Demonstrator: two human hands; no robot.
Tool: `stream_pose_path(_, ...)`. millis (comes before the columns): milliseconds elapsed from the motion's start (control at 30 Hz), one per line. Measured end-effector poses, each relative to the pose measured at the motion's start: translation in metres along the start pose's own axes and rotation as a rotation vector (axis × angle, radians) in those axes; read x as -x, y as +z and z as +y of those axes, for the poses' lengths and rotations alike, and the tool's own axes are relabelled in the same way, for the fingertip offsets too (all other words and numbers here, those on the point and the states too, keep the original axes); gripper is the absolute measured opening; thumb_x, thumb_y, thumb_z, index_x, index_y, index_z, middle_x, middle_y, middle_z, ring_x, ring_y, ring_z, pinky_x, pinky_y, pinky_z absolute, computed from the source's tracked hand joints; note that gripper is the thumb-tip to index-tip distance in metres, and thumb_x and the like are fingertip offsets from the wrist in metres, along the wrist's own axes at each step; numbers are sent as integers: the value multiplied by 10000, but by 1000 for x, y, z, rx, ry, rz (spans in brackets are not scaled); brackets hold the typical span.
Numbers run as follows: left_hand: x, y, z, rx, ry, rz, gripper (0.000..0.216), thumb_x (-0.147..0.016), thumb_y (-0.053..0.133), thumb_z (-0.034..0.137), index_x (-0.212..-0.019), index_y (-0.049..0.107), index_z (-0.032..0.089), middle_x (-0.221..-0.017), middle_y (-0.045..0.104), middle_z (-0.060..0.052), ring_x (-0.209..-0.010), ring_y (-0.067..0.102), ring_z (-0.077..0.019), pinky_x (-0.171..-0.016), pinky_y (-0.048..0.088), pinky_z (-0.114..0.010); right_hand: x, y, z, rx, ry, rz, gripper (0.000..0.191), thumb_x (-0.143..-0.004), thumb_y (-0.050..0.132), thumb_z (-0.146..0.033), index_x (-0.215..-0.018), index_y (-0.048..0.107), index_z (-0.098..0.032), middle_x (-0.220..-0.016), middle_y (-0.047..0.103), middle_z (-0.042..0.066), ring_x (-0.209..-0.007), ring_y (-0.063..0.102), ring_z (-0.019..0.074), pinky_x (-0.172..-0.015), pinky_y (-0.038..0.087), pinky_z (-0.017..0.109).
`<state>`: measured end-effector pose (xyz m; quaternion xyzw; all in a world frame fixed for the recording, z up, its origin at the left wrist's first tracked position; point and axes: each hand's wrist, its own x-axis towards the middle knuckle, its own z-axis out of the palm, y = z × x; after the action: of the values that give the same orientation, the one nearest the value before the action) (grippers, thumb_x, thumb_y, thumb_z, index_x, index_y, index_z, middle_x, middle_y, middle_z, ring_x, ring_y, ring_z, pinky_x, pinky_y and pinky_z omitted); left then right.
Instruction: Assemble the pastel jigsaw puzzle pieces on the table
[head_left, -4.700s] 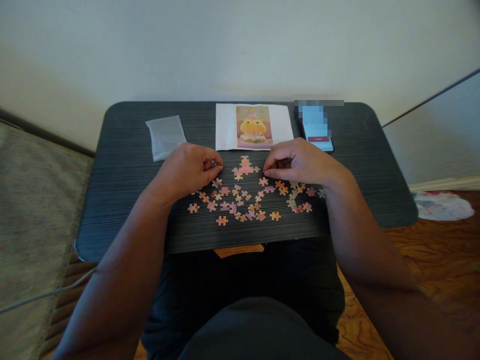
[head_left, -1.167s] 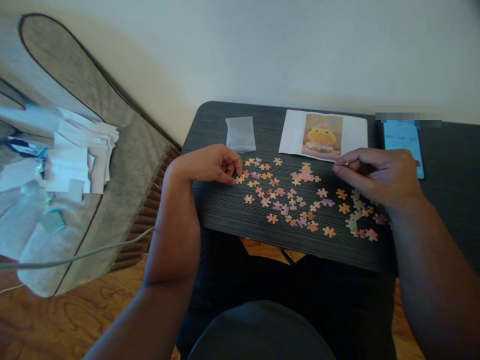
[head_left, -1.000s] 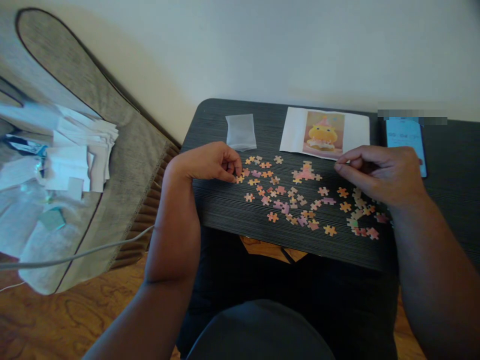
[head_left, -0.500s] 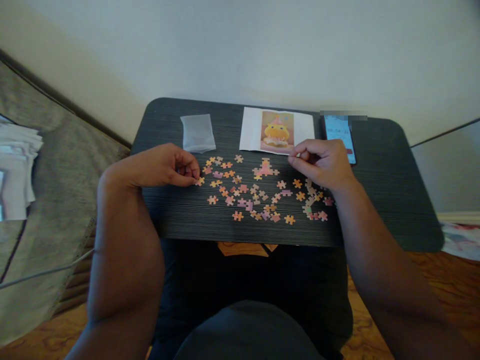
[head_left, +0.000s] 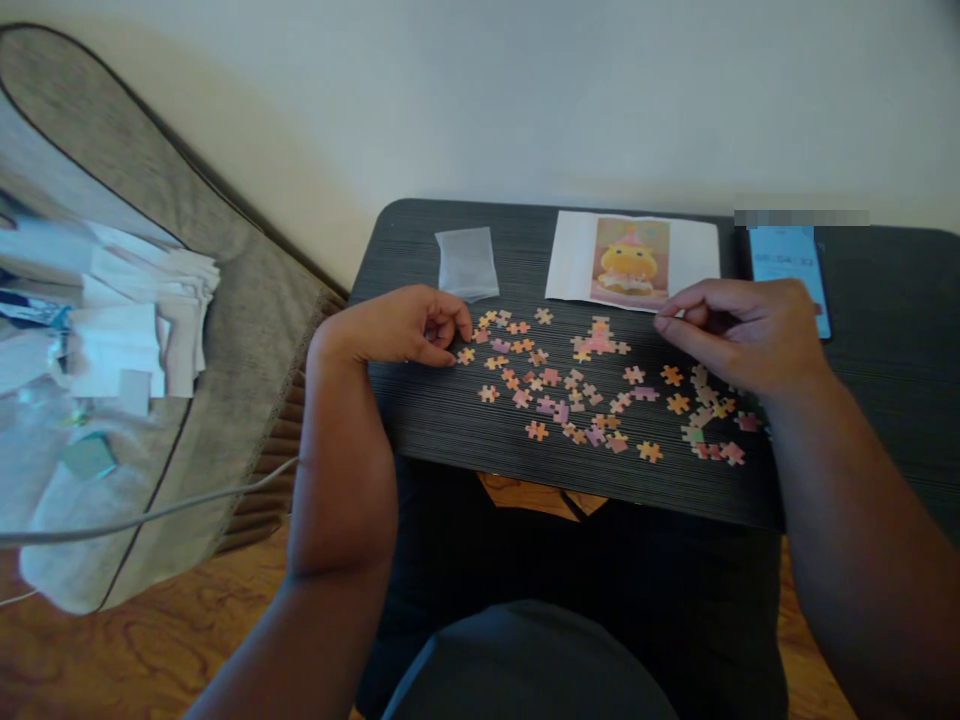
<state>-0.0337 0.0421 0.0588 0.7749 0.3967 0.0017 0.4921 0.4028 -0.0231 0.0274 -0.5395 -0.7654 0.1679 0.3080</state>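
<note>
Loose jigsaw puzzle pieces (head_left: 551, 377) in orange, pink and purple lie scattered over the dark table. A small joined cluster of pink puzzle pieces (head_left: 600, 338) lies near the picture sheet. My left hand (head_left: 427, 325) rests at the left edge of the pieces, fingers loosely curled and thumb apart, beside a yellow-orange puzzle piece (head_left: 466, 356). My right hand (head_left: 739, 330) hovers by the lower right corner of the white picture sheet (head_left: 574, 255). Its thumb and index finger are pinched together; anything between them is too small or hidden to make out.
A clear plastic bag (head_left: 467, 263) lies at the back left of the table (head_left: 405, 240). A phone (head_left: 787, 262) with a lit screen lies at the back right, partly behind my right hand. On the left, a grey sofa (head_left: 247, 300) holds papers (head_left: 116, 350), and a cable (head_left: 225, 497) crosses it.
My view has swung left, so the table sits further right and more of the sofa shows. Both hands stay in nearly the same places over the table.
</note>
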Motion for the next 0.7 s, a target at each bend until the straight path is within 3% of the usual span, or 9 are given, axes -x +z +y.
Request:
stream_pose_path(167, -1, 1, 2, -57, 21, 1, 385, -825, 836, 299, -1196, 779, 215, -736, 594, 57, -657, 546, -114, -675, 415, -260, 1, -2, -5, 23, 15, 5, 82, -965, 783, -396, -961, 810, -318, -745, 695, 39, -618, 586, 210, -583, 418, 416)
stream_pose_path(700, -2, 0, 4, -141, 15, -1, 233, -860, 820, 362, -1018, 777, 197, -711, 618, 45, -636, 559, -118, -637, 379, -266, 0, -1, -4, 14, -17, 24, 99, -937, 807, -375, -956, 842, -284, -718, 707, 31, -586, 593, 190, -556, 419, 386)
